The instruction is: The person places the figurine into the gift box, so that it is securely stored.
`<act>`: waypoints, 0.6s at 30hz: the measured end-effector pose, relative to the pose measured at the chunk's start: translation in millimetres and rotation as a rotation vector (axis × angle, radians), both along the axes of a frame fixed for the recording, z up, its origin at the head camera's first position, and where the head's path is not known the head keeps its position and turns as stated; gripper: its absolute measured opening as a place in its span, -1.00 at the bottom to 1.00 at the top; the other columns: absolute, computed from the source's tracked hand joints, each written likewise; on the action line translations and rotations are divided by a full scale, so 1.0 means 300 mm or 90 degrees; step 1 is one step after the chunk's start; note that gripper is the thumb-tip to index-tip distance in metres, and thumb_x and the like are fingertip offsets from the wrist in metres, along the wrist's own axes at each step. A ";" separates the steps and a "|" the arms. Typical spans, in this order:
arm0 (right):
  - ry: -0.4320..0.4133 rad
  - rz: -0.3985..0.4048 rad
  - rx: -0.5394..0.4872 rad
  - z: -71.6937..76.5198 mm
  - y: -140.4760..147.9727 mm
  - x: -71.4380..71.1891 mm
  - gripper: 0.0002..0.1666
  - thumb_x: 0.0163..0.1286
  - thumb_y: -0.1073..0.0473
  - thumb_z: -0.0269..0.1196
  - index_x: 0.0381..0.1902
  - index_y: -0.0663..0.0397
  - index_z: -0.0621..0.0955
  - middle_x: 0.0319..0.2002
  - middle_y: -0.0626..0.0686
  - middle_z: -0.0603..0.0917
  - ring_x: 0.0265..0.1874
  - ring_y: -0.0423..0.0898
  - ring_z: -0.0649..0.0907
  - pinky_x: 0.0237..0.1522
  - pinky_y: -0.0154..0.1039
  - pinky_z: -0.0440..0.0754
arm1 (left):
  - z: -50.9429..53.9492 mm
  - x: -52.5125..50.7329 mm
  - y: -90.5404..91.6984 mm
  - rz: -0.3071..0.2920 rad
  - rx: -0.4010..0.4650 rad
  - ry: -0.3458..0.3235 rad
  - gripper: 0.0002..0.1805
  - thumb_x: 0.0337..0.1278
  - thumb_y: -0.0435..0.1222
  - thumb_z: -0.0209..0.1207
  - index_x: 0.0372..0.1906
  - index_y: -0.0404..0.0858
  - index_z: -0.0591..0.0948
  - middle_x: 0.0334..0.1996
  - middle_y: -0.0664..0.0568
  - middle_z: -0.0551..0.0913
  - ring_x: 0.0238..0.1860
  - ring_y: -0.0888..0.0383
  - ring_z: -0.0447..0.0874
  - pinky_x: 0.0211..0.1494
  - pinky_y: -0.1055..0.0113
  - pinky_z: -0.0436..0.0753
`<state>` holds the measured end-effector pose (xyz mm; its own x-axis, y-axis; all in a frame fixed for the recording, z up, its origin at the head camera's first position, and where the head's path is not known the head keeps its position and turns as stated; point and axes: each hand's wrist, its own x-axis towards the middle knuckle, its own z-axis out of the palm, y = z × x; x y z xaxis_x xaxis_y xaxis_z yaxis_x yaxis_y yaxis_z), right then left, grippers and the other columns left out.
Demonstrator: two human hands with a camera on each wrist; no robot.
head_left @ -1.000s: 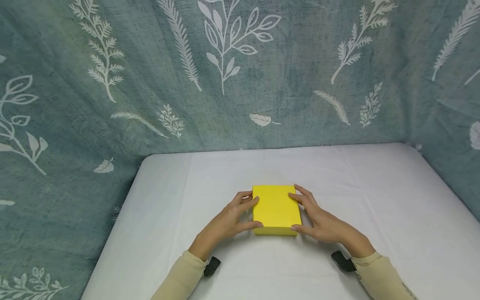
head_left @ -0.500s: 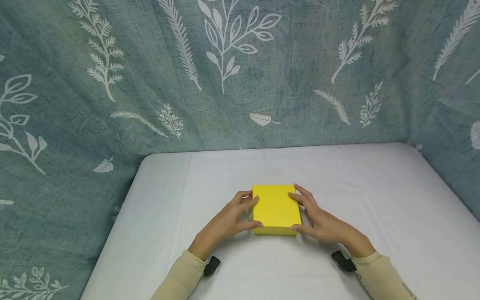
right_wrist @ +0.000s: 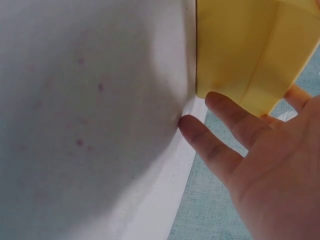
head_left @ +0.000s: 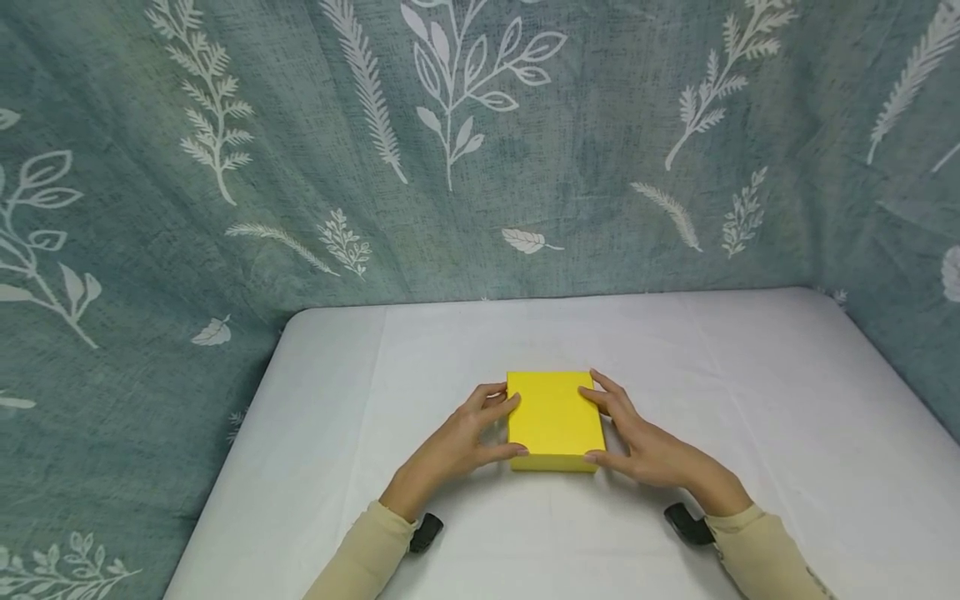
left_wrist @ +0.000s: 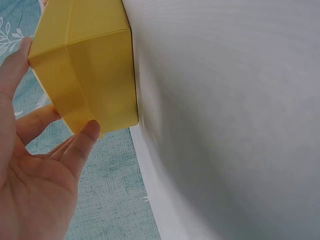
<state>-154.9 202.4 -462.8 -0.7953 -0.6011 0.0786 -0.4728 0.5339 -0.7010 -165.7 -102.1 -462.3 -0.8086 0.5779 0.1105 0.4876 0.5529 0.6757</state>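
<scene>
A yellow box (head_left: 555, 417) with a flat, square top sits on the white table in front of me. My left hand (head_left: 457, 442) holds its left side, thumb at the near corner and index fingertip on the top edge. On the opposite side, my right hand (head_left: 645, 446) holds the box the same way. In the left wrist view, a seam runs round the box (left_wrist: 100, 75), and a fingertip of the left hand (left_wrist: 40, 185) touches beside it. In the right wrist view, two fingers of the right hand (right_wrist: 280, 170) reach low by a box corner; the thumb is out of view.
The white-covered table (head_left: 420, 350) extends around the box on all sides. A green-blue curtain with white leaf prints (head_left: 585, 125) hangs behind the table and along its sides. Black devices (head_left: 426, 533) sit at both wrists, by the beige sleeves (head_left: 367, 554).
Both hands and the box keep their places. Only the whole head view shifts very slightly.
</scene>
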 end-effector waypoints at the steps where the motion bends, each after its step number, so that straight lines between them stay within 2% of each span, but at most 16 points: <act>1: 0.001 0.000 0.002 -0.001 0.001 0.000 0.00 0.36 -0.02 0.29 0.52 0.10 -0.01 0.56 0.14 -0.31 0.47 0.31 0.10 0.33 0.38 0.14 | -0.001 0.000 0.001 0.000 0.000 0.001 -0.14 0.08 0.07 0.31 0.45 -0.15 0.32 0.47 -0.01 0.17 0.47 0.09 0.24 0.38 0.19 0.43; 11: 0.001 0.001 0.002 -0.004 -0.003 -0.007 -0.01 0.36 -0.02 0.29 0.52 0.08 0.00 0.55 0.22 -0.28 0.44 0.30 0.17 0.33 0.35 0.18 | 0.004 -0.003 -0.002 0.004 -0.008 0.011 -0.14 0.09 0.10 0.29 0.46 -0.15 0.31 0.48 0.00 0.16 0.46 0.09 0.25 0.38 0.18 0.44; 18: -0.011 -0.023 0.044 0.013 0.008 -0.004 0.00 0.37 -0.16 0.25 0.55 -0.05 0.00 0.57 0.14 -0.26 0.51 0.31 -0.01 0.33 0.34 0.24 | 0.001 -0.004 -0.010 0.009 -0.024 0.021 -0.17 0.15 0.16 0.21 0.47 -0.05 0.29 0.48 0.02 0.17 0.42 0.06 0.32 0.36 0.14 0.46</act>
<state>-156.2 204.8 -458.9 -0.8179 -0.5748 0.0242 -0.4400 0.5979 -0.6701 -166.8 -105.1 -461.9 -0.8126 0.5711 0.1159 0.5017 0.5843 0.6379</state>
